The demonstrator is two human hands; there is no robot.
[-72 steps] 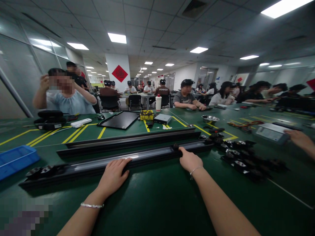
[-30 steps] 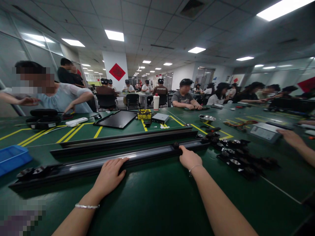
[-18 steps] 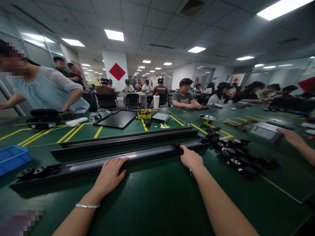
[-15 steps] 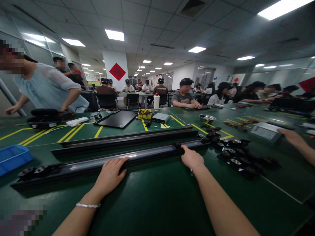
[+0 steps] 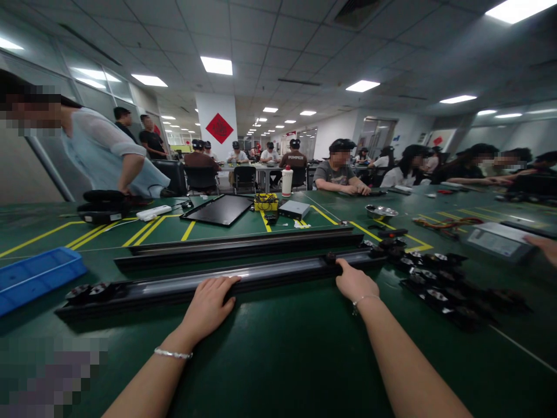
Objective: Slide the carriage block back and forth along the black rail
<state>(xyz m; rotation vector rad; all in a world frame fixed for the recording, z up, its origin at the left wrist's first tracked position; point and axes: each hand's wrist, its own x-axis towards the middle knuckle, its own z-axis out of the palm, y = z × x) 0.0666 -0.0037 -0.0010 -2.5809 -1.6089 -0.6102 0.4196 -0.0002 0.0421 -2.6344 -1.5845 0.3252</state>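
Note:
A long black rail with a pale grey channel (image 5: 270,271) lies across the green table in front of me. My left hand (image 5: 209,306) rests flat on its near edge, fingers stretched out over the rail. My right hand (image 5: 354,283) is further right, fingers curled at a small black part (image 5: 331,257) sitting on the rail. A second, darker rail (image 5: 243,245) lies parallel just behind. Several small black parts with white labels (image 5: 429,277) are heaped to the right of my right hand.
A blue tray (image 5: 37,274) sits at the left. Behind the rails lie a black panel (image 5: 220,209), a yellow box (image 5: 265,202) and a grey box (image 5: 295,209). A person in light blue (image 5: 102,152) stands at the left; another person's hand (image 5: 543,247) reaches in at right.
The person at the left has risen from sitting and leaned leftward. My view has shifted slightly left. Both my hands have stayed on the rail.

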